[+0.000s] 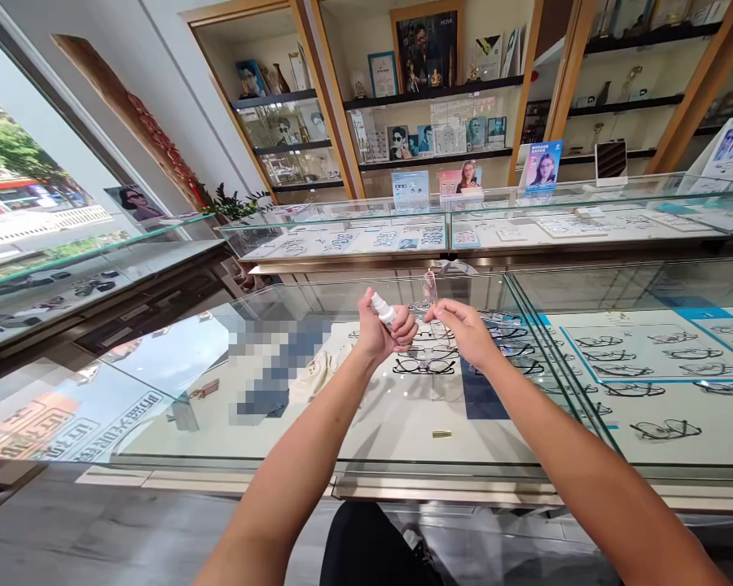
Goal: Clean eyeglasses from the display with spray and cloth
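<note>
Glass counter (372,443), spectacle frames (424,365) below, left fingers (405,327) clasping white bottle (383,309), right fingers (455,310) pinching glasses (429,285)

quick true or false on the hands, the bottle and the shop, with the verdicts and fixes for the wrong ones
1. The left hand holds a small white bottle. True.
2. The right hand pinches a pair of glasses. True.
3. The bottle is in the right hand. False: it is in the left hand.
4. Both hands are pressed flat on the counter. False: they are raised, each gripping something.
5. Dark-rimmed glasses show just below the hands in the picture. True.
6. The far side of the shop is a blank wall. False: display shelves stand there.
</note>
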`<act>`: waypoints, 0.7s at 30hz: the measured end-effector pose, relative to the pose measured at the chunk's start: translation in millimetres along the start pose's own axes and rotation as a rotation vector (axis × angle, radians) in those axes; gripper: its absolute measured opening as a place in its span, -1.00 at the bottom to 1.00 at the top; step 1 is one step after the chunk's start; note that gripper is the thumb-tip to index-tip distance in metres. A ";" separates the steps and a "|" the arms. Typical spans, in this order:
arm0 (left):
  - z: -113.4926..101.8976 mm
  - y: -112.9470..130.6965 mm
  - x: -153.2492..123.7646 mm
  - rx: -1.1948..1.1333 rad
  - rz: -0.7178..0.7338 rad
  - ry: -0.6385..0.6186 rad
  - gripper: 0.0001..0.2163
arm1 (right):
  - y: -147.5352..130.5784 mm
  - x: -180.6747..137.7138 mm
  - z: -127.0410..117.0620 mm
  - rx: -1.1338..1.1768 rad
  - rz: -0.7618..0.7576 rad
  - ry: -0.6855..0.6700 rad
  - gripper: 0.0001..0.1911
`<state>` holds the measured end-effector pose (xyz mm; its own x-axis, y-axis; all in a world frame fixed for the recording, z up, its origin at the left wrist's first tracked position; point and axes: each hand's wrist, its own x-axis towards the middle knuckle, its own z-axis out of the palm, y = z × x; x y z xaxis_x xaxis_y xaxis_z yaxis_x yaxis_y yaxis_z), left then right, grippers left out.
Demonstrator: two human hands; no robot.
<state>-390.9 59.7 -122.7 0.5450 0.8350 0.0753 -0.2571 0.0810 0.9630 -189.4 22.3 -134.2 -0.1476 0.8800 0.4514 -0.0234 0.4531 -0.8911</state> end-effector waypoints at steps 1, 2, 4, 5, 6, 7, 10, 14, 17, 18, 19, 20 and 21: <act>-1.3 -1.4 0.7 0.009 0.013 -0.002 -0.18 | -1.1 -0.8 1.7 0.009 0.003 -0.019 -0.62; -2.6 -3.2 1.6 0.034 0.033 0.004 -0.18 | -2.2 -1.6 3.4 0.016 0.006 -0.033 -0.62; -5.1 -7.7 3.6 0.150 0.105 0.053 -0.18 | -3.8 -3.1 6.9 0.019 0.014 -0.052 -0.62; -6.3 -10.2 4.7 0.220 0.146 0.088 -0.19 | -4.2 -3.8 8.6 0.017 0.019 -0.060 -0.62; -7.6 -12.8 5.8 0.285 0.184 0.122 -0.19 | -4.3 -4.5 10.3 0.015 0.024 -0.070 -0.61; -8.8 -15.3 6.8 0.337 0.214 0.151 -0.20 | -4.1 -5.3 11.9 0.014 0.028 -0.080 -0.60; -11.7 -21.5 8.5 0.406 0.264 0.205 -0.22 | -2.7 -7.4 16.3 0.023 0.037 -0.108 -0.58; -13.1 -24.2 8.3 0.456 0.299 0.261 -0.25 | -1.7 -8.7 19.1 0.035 0.040 -0.129 -0.56; -12.3 -22.5 8.0 0.450 0.282 0.256 -0.21 | -2.8 -7.6 17.4 0.056 0.042 -0.123 -0.55; -11.8 -21.7 7.9 0.448 0.274 0.248 -0.20 | -3.5 -7.2 16.4 0.062 0.043 -0.120 -0.55; -11.3 -21.0 7.8 0.449 0.269 0.240 -0.20 | -4.2 -6.8 15.5 0.067 0.043 -0.122 -0.54; -10.8 -20.4 7.7 0.454 0.266 0.232 -0.21 | -5.0 -6.6 14.8 0.070 0.042 -0.129 -0.54; -10.4 -20.0 7.6 0.461 0.264 0.228 -0.22 | -5.6 -6.6 14.3 0.073 0.042 -0.140 -0.54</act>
<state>-389.9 70.1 -144.0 0.3109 0.8949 0.3203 0.0407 -0.3492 0.9362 -202.4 12.0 -132.9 -0.2862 0.8672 0.4074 -0.0854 0.4004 -0.9123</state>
